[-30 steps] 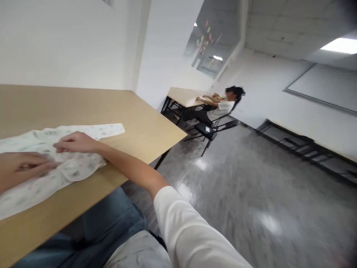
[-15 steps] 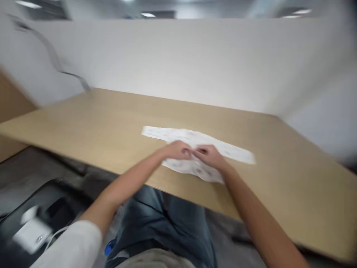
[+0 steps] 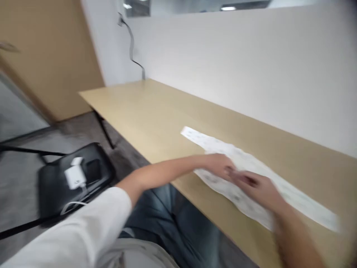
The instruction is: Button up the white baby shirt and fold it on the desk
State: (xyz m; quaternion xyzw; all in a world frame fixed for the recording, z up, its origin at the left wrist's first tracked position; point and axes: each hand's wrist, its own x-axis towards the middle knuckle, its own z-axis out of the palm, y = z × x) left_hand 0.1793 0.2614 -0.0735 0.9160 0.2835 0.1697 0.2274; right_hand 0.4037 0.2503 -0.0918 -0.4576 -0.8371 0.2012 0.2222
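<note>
A small white garment (image 3: 248, 160) with a faint grey print lies spread on the table, its two long sleeve-like ends stretched out to either side. My left hand (image 3: 219, 165) is closed over its middle, fingers pinched at the fabric. Coming from the right, my right hand (image 3: 260, 188) is also closed, its fingertips meeting those of the left. What exactly sits between the fingertips is blurred and partly hidden. The garment's lower part shows below both hands, near the table's front edge.
The wooden table (image 3: 156, 115) runs along a white partition (image 3: 237, 59). At the left stands a black chair (image 3: 50, 193) with a white device (image 3: 75, 176) and a cable on it. A grey cord (image 3: 131, 44) hangs on the wall near a brown door (image 3: 55, 48).
The view has swung left, so the table, garment and hands appear further right and the chair shows more fully. Both hands stay together at the garment's middle.
</note>
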